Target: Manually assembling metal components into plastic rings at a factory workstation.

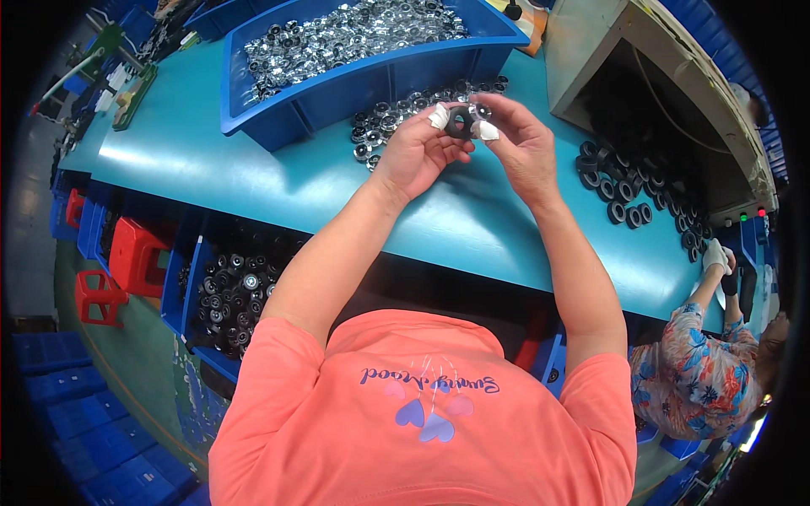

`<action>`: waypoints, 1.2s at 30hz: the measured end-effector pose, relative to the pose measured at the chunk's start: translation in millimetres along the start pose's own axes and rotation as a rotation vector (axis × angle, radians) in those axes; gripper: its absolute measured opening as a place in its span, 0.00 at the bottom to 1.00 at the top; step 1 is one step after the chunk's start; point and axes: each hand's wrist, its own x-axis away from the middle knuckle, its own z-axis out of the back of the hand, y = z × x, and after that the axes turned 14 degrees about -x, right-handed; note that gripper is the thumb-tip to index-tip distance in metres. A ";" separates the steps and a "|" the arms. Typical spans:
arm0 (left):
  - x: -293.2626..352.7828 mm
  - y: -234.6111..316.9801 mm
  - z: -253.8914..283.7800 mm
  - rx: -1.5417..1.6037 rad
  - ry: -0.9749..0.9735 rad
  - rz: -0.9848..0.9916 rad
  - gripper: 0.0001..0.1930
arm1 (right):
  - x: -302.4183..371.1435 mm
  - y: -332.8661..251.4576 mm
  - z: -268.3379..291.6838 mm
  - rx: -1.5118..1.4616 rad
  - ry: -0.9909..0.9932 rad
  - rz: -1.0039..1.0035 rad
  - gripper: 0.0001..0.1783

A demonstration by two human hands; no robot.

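Note:
Above the teal worktable, my left hand point(419, 153) pinches a black ring point(456, 126) with a hole through its middle. Close against it, my right hand point(525, 150) grips a small shiny silver-and-black round part point(480, 111) between thumb and fingers. White wrapping covers both thumb tips. The ring and the round part are side by side; whether they touch is too small to tell. Just beyond my hands lies a cluster of similar shiny round parts point(384, 118) on the table. More black rings point(624, 181) are spread to the right.
A large blue bin point(312, 114) heaped with shiny round parts stands at the back. A beige machine housing point(591, 59) is at the back right. Below the table, a blue crate point(196, 282) holds dark round parts. Red stools point(135, 253) stand left. A gloved co-worker point(700, 363) works at right.

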 end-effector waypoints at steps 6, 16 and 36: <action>-1.1 -2.5 1.8 -0.006 -0.027 -0.012 0.18 | -1.2 10.6 5.6 0.310 -0.049 0.145 0.18; -1.5 -4.1 -1.5 -0.141 0.026 -0.050 0.21 | -1.9 10.0 6.3 0.396 -0.082 0.167 0.17; 1.6 -3.8 -14.4 -0.553 0.253 -0.166 0.09 | 4.3 5.6 6.0 0.184 -0.060 -0.150 0.16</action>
